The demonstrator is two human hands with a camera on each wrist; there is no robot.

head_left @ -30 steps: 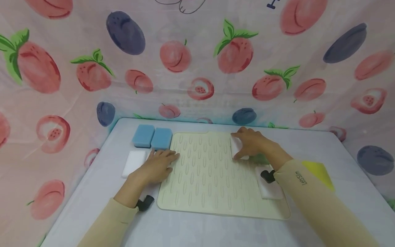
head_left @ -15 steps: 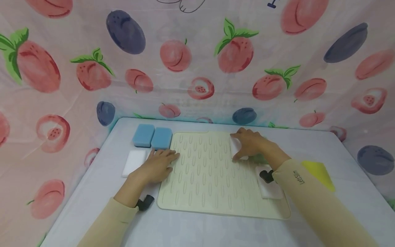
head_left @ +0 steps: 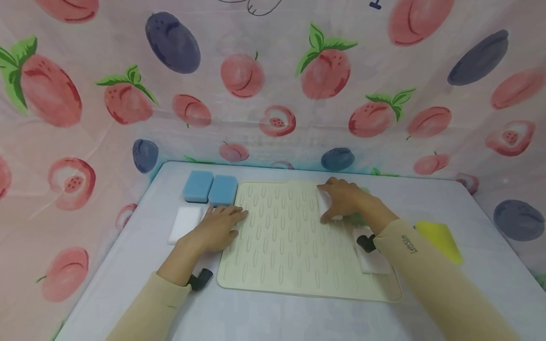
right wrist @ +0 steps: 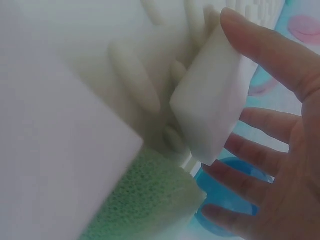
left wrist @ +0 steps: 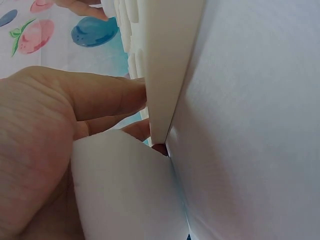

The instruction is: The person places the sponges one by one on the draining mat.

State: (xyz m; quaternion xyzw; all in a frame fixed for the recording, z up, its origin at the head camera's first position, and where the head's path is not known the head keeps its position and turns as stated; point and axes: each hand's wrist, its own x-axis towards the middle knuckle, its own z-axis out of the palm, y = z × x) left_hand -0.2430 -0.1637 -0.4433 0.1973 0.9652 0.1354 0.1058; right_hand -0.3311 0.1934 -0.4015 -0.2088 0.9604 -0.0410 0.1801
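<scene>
A cream ribbed mat [head_left: 281, 265] lies on the table. My left hand [head_left: 217, 229] rests at its left edge with relaxed fingers; in the left wrist view the fingertips touch the mat's side [left wrist: 172, 65]. Toward the mat's back right corner, my right hand [head_left: 346, 199] holds a white sponge block [head_left: 324, 203]. The right wrist view has the thumb on one side of this white block [right wrist: 215, 95] and the fingers along the other. Beside it is a green porous sponge [right wrist: 150, 195], partly hidden by the hand in the head view. Another white block [head_left: 375, 260] lies on the mat near my right wrist.
Two blue sponges [head_left: 198, 186] stand side by side at the back left, off the mat. A white block [head_left: 185, 222] lies just left of my left hand. On the right, a yellow piece [head_left: 441, 241] is partly covered by my sleeve. A fruit-print curtain [head_left: 273, 85] hangs behind the table.
My right hand and forearm have shifted very slightly left, along with the white sponge block. My left hand has stayed in place.
</scene>
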